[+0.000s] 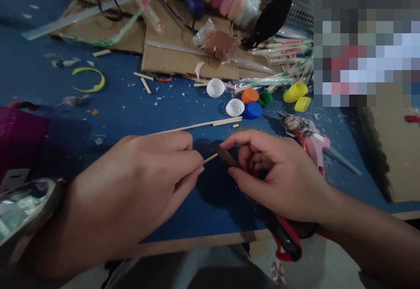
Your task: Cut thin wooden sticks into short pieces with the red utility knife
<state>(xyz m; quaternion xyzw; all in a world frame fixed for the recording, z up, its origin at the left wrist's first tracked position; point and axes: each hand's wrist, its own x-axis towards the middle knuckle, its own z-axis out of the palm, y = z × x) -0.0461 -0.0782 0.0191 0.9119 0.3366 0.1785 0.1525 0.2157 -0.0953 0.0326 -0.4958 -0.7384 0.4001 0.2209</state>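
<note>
Over the blue tabletop, my left hand (154,170) is closed around a thin wooden stick (210,158), and only its short end sticks out past the fingertips. My right hand (272,166) grips a utility knife (284,236) with a red and black handle. Its dark blade lies against the stick's protruding end, with my right index finger along the blade's tip. Just beyond my hands lie a long wooden stick (193,126) and a shorter piece (228,122) next to it, plus a tiny cut bit (236,126).
Bottle caps in white (215,88), orange (250,96) and blue (253,110) lie ahead. A pink glue gun (316,146) sits at the right. Cardboard (187,63), wrapped sticks (288,61) and clay packs (218,44) fill the back. A purple object (21,135) stands left.
</note>
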